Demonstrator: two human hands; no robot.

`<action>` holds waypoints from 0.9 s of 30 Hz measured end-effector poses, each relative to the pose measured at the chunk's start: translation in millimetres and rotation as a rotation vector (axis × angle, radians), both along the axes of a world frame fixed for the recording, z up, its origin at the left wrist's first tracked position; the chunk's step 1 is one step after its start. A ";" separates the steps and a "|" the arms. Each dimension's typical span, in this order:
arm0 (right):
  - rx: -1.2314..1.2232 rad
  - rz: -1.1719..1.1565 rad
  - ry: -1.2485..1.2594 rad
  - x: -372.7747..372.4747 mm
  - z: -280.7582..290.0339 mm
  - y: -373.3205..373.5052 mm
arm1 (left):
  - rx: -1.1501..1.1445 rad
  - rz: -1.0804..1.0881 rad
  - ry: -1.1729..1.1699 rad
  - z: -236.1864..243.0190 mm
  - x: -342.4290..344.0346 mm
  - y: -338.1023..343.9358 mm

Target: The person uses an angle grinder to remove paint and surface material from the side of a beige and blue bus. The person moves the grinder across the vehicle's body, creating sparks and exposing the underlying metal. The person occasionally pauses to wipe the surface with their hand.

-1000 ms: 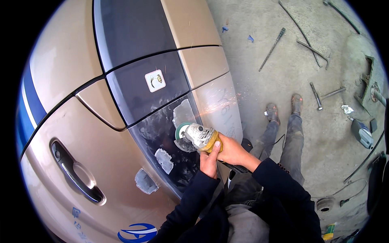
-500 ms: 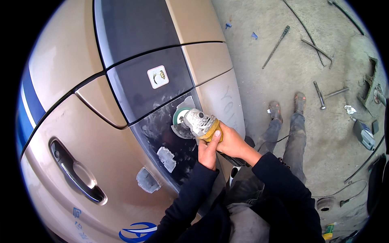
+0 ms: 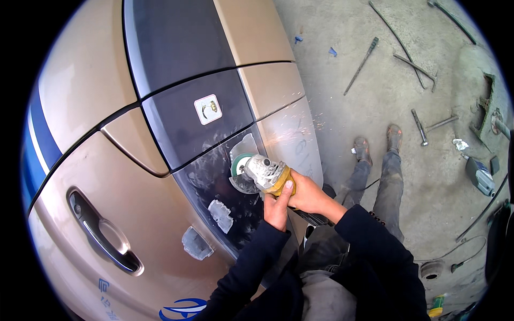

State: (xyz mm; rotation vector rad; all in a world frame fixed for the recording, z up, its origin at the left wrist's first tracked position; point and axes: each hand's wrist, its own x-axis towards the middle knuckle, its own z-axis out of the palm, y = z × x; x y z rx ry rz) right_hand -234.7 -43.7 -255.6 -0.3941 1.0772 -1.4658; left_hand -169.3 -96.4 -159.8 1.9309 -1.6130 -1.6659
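Note:
My right hand (image 3: 312,196) is wrapped around the yellow rear body of an angle grinder (image 3: 266,170). Close beside it, my left hand (image 3: 276,213) grips the same tool from the near side, thumb on the yellow part. The grinder's green-rimmed disc (image 3: 235,165) meets a sanded grey patch (image 3: 244,148) on the dark panel of a beige car. Orange sparks (image 3: 286,134) fly away from the disc toward the upper right. Two more bare grey patches, one on the dark strip (image 3: 220,216) and one on the beige door (image 3: 196,244), lie nearer to me.
A black door handle (image 3: 101,227) sticks out at the left. On the concrete floor lie a hammer (image 3: 419,127), metal rods (image 3: 361,67), a grey bottle (image 3: 480,176) and a hose (image 3: 484,211). Another person's legs (image 3: 387,171) or mine show beside the car.
Sparks now spray from the disc; none showed before. The grinder and both hands sit slightly lower and to the right in the picture, as the car's patches also shift a little.

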 end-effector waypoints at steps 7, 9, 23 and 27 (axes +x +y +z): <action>0.011 -0.003 -0.024 -7.9 1.1 -7.8 | 0.045 0.009 0.029 -2.4 -2.2 -11.7; -0.015 -0.031 -0.001 -0.9 3.7 0.9 | 0.015 -0.005 0.039 -0.8 -0.4 -4.3; 0.014 0.042 0.017 -16.4 4.1 -9.1 | 0.051 0.006 0.040 0.7 -6.4 -13.1; -0.019 0.028 0.017 -13.6 5.1 -4.6 | 0.024 0.011 0.063 -0.6 0.5 -6.0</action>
